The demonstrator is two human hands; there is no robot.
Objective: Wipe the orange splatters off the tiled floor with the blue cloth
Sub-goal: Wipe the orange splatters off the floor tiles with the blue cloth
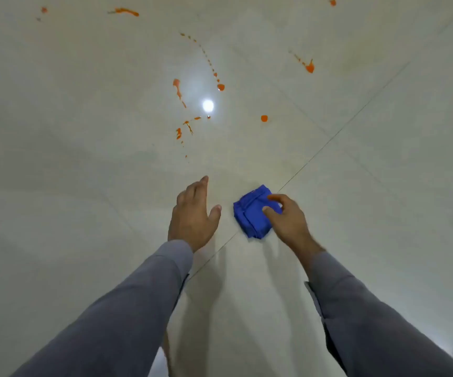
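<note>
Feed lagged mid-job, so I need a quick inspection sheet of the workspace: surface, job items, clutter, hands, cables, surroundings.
Surface: pale glossy tiled floor, lamp glare reflected.
Job's things: folded blue cloth on the floor; orange splatters scattered beyond it, unwiped.
Clutter: nothing seen.
Hands: right hand pinches the cloth; left hand open, beside the cloth, apart from it.
Cables: nothing seen.
Surroundings: only floor and grey sleeves in view.
</note>
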